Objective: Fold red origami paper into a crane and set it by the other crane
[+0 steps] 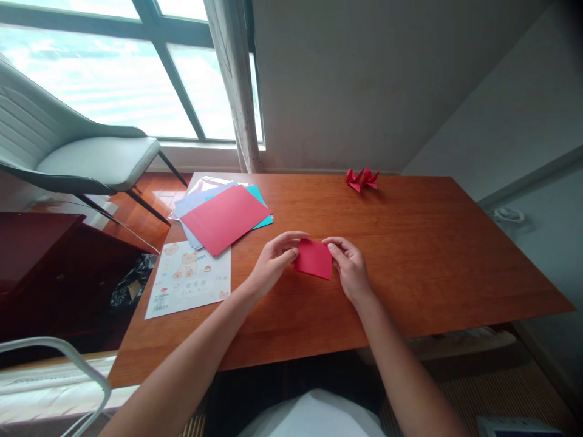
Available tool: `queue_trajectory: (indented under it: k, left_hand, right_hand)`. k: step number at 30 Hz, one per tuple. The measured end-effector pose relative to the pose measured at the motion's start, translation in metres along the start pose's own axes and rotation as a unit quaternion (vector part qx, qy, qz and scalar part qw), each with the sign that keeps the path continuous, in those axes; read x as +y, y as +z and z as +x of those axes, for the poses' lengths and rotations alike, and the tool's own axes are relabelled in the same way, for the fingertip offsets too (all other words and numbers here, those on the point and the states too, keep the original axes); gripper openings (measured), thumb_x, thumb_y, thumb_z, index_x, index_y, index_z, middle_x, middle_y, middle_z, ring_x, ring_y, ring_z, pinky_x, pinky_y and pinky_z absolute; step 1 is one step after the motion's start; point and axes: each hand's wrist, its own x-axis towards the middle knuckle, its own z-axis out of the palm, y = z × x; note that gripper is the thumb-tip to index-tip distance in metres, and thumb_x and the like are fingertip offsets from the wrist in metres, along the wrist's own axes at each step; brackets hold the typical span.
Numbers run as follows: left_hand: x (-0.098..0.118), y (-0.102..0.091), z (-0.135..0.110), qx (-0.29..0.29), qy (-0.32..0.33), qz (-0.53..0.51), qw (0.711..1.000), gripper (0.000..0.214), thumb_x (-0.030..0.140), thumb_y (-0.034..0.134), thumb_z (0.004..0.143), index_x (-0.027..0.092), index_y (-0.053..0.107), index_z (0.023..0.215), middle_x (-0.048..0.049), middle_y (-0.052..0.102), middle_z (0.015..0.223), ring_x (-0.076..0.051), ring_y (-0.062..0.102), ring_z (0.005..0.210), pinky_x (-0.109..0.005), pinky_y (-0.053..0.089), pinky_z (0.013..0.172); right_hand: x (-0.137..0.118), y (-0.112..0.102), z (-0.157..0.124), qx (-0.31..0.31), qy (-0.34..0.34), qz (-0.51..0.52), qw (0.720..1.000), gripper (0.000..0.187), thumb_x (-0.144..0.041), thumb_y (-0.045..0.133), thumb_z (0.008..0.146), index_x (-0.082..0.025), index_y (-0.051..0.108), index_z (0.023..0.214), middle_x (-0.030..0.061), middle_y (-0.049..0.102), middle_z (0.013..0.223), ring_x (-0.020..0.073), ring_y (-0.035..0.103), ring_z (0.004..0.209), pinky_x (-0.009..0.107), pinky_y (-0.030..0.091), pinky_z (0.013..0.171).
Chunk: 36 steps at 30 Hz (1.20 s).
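A small red folded paper square [313,260] is held up over the wooden table between my two hands. My left hand [279,254] pinches its upper left side, thumb in front and fingers along the top edge. On the other side, my right hand [348,261] grips the upper right corner between thumb and fingers. The paper lies roughly flat, tilted a little; its underside is hidden. Beyond my hands, near the far edge, stand two red folded paper cranes [362,179] close together.
On the table's [432,255] left lies a stack of coloured paper with a red sheet [225,218] on top. A white sheet with a printed bear [191,282] is partly under it. A grey chair [100,158] stands beyond the left edge, by the window and a curtain [234,85].
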Motion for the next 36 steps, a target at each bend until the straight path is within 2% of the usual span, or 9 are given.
queue_trajectory:
  k: [3,7,12,18,21,27,31,36]
  left_hand:
    - [0.002,0.001,0.0,-0.013,0.001,0.003,1.0,0.036,0.022,0.062,0.078,0.018,0.068,0.114,-0.0086,0.071,0.112,-0.022,0.062,0.1,-0.028,0.047,0.082]
    - [0.005,0.002,-0.001,-0.022,-0.018,-0.017,0.999,0.04,0.02,0.055,0.078,0.017,0.068,0.116,-0.0084,0.071,0.108,-0.021,0.062,0.094,-0.027,0.047,0.076]
    - [0.008,0.004,0.0,0.003,-0.021,0.024,1.0,0.033,0.029,0.06,0.083,0.017,0.069,0.112,-0.0084,0.07,0.11,-0.019,0.061,0.089,-0.026,0.046,0.073]
    - [0.003,0.001,0.001,-0.016,-0.023,-0.001,1.0,0.038,0.021,0.055,0.077,0.017,0.069,0.112,-0.0081,0.071,0.112,-0.021,0.063,0.094,-0.028,0.048,0.077]
    - [0.004,0.001,0.001,-0.016,-0.021,-0.001,1.0,0.038,0.019,0.058,0.074,0.017,0.069,0.111,-0.008,0.071,0.112,-0.022,0.064,0.095,-0.028,0.048,0.078]
    - [0.004,0.005,0.002,-0.014,-0.014,0.011,1.0,0.029,0.031,0.068,0.08,0.016,0.068,0.105,-0.0088,0.072,0.108,-0.023,0.066,0.095,-0.029,0.05,0.081]
    - [-0.001,0.003,0.004,0.007,-0.011,0.034,0.999,0.027,0.036,0.072,0.079,0.015,0.07,0.096,-0.0075,0.073,0.096,-0.021,0.066,0.086,-0.028,0.05,0.075]
    - [-0.003,0.001,0.005,0.039,-0.026,0.007,0.999,0.029,0.043,0.072,0.08,0.015,0.069,0.087,-0.0045,0.071,0.086,-0.017,0.064,0.076,-0.026,0.048,0.068]
  right_hand:
    - [-0.001,0.0,-0.001,-0.004,0.002,0.004,1.0,0.018,-0.039,0.07,0.083,-0.024,0.072,0.093,0.0016,0.071,0.088,0.0151,0.061,0.074,0.026,0.048,0.064]
    - [-0.002,0.0,-0.001,0.0,0.012,0.014,1.0,0.018,-0.039,0.072,0.082,-0.024,0.072,0.092,0.0016,0.07,0.087,0.0151,0.061,0.073,0.026,0.048,0.064]
    - [-0.003,0.0,-0.002,-0.003,0.006,0.008,1.0,0.018,-0.039,0.071,0.082,-0.024,0.073,0.092,0.0016,0.07,0.086,0.0152,0.06,0.073,0.026,0.048,0.064]
    - [-0.002,0.0,-0.002,0.001,0.009,0.011,1.0,0.017,-0.038,0.071,0.082,-0.024,0.073,0.092,0.0011,0.07,0.084,0.0146,0.06,0.071,0.025,0.047,0.063]
    - [-0.003,0.0,-0.002,0.0,0.009,0.009,1.0,0.017,-0.038,0.071,0.083,-0.024,0.073,0.092,0.0013,0.07,0.085,0.0148,0.06,0.071,0.025,0.047,0.063]
    - [-0.002,0.0,-0.002,-0.008,0.003,-0.007,1.0,0.018,-0.04,0.069,0.084,-0.024,0.072,0.092,0.0013,0.07,0.086,0.0166,0.061,0.074,0.027,0.047,0.065]
    - [-0.003,0.001,-0.003,-0.01,-0.006,-0.034,0.999,0.025,-0.046,0.064,0.087,-0.023,0.072,0.091,0.0019,0.07,0.088,0.0174,0.061,0.075,0.027,0.046,0.066]
    - [-0.008,0.004,-0.007,-0.053,-0.014,-0.036,0.998,0.033,-0.053,0.056,0.092,-0.024,0.071,0.089,0.002,0.068,0.081,0.0169,0.058,0.069,0.028,0.045,0.062]
